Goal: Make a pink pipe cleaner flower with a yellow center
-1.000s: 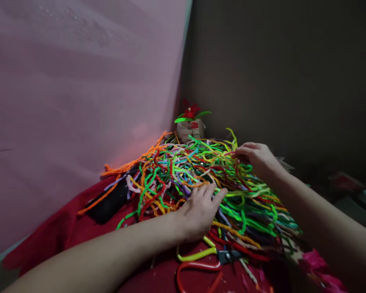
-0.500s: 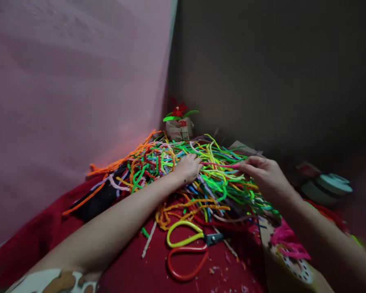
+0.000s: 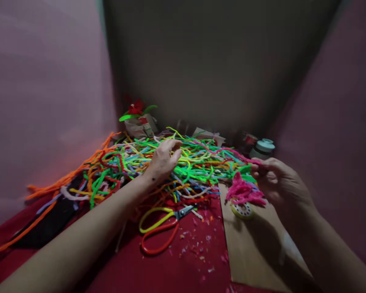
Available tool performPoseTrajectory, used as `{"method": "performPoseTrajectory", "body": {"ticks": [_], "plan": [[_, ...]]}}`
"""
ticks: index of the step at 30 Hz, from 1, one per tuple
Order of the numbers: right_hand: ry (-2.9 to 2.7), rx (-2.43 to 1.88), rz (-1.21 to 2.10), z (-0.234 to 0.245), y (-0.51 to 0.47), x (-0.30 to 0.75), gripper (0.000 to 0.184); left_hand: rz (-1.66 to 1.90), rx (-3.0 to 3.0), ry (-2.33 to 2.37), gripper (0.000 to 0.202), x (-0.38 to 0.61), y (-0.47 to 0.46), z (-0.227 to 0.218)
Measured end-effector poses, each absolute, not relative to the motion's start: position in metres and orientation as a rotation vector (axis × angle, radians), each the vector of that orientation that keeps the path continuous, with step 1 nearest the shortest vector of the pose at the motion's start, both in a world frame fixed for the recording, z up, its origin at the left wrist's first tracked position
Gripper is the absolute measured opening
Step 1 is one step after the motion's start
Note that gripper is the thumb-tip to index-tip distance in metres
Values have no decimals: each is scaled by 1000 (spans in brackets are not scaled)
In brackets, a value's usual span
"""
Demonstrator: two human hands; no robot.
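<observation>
A big heap of coloured pipe cleaners (image 3: 134,167) lies on a red cloth (image 3: 186,268). My left hand (image 3: 164,159) rests on top of the heap, its fingers curled down into the strands. My right hand (image 3: 277,183) is at the heap's right edge, fingers pinched on the end of a pink pipe cleaner (image 3: 222,151) that runs back across the heap toward my left hand. Just left of my right hand lies a small bunch of pink pipe cleaners (image 3: 243,192) over a yellow-rimmed reel (image 3: 242,210).
Scissors (image 3: 163,228) with yellow and red handles lie on the cloth in front of the heap. A brown board (image 3: 253,248) lies under my right forearm. A red paper flower in a small pot (image 3: 138,120) and a pale lidded jar (image 3: 262,147) stand by the back wall.
The view has swung right. My right hand has drawn the pink pipe cleaner out to the right, away from the heap. My left hand stays on the heap.
</observation>
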State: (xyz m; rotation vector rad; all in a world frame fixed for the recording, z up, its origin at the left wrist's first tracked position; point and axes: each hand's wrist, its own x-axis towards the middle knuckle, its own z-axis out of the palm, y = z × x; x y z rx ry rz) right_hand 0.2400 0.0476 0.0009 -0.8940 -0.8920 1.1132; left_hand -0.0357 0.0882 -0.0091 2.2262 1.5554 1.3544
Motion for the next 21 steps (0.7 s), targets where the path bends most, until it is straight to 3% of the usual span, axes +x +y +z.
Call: {"method": "performPoseTrajectory", "body": {"ticks": [4, 7, 13, 21], "plan": [[-957, -934, 1110, -22, 29, 256, 12, 750, 1582, 1033, 38, 16, 52, 3], [-1089, -1056, 1087, -33, 17, 264, 12, 586, 1122, 923, 32, 51, 43, -5], [-1289, -1424, 861, -43, 16, 276, 16, 565, 867, 983, 26, 93, 58, -24], [-1228, -1423, 870, -52, 19, 281, 16, 726, 773, 977, 21, 111, 64, -37]]}}
